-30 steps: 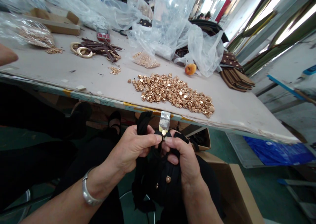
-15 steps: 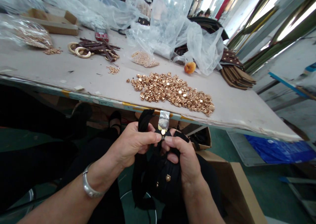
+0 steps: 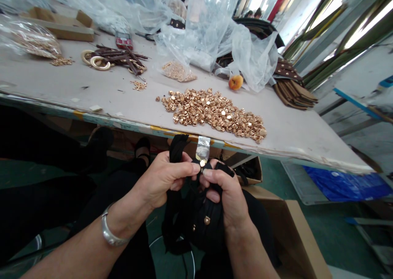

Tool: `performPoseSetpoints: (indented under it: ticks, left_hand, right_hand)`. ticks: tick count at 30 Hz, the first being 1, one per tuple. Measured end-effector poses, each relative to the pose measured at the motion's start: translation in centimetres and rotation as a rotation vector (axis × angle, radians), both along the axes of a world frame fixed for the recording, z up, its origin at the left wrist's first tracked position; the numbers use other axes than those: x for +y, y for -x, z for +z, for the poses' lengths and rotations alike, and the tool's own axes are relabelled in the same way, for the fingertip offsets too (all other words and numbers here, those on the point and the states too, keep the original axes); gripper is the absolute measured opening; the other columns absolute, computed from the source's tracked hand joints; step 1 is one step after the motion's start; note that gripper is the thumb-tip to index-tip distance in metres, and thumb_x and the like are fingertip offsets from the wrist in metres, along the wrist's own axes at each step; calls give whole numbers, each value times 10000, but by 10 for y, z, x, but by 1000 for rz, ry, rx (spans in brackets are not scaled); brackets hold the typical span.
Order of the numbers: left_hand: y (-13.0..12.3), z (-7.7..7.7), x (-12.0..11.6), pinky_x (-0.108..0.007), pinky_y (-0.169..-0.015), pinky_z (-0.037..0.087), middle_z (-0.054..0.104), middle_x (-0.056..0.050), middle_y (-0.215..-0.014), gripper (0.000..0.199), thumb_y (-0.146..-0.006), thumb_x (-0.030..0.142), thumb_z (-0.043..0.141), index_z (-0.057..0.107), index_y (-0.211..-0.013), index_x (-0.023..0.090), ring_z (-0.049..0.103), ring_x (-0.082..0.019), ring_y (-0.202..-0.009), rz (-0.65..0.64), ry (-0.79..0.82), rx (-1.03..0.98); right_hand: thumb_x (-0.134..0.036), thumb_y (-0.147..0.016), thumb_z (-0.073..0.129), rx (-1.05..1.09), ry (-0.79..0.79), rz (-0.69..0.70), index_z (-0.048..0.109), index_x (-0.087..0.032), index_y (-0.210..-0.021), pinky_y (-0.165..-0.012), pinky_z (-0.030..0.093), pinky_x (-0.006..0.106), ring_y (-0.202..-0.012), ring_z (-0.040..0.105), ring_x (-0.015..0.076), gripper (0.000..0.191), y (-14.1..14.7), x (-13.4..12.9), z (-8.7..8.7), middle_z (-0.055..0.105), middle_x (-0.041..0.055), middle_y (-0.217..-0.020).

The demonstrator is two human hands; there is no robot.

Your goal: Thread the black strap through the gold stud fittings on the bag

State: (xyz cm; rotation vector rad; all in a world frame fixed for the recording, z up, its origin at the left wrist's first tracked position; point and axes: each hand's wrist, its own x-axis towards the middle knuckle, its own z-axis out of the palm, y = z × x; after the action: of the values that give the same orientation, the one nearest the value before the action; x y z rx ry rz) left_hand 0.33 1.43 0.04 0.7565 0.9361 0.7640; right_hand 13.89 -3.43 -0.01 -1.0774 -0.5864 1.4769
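My left hand [image 3: 166, 173] is closed, thumb and forefinger pinching the edge of a black bag [image 3: 202, 240]. My right hand [image 3: 229, 191] grips the same bag from the other side, its thumb almost meeting the left one. Between the thumb tips sits a small gold fitting [image 3: 202, 163], just below a silvery metal tab [image 3: 203, 148] at the table's edge. A black strap [image 3: 178, 148] loops up over the left fingers. Lower on the bag is a gold stud [image 3: 207, 220]. The fingertips behind the black material are partly hidden.
On the table [image 3: 294, 135] lies a heap of gold fittings [image 3: 215, 111]. Behind it are a small bag of gold pieces [image 3: 178, 71], a peach-like fruit [image 3: 236, 82] and clear plastic bags [image 3: 254, 57]. An open cardboard box [image 3: 301, 238] stands at the lower right.
The view has shifted very slightly. Both hands keep their pinch on the black bag, and the gold fitting stays between the thumbs.
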Motion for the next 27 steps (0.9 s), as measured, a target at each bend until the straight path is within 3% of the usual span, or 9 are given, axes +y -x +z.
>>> performPoseSetpoints:
  ticks: [27]
  left_hand:
    - [1, -3, -4, -127, -327, 194, 485, 72, -446, 274, -604, 276, 798, 551, -634, 162, 312, -10, -337, 10, -28, 7]
  right_hand:
    - [-198, -674, 692, -12, -23, -26, 503, -166, -645, -351, 224, 116, -391, 314, 30, 194, 1, 2, -1, 506, -45, -532]
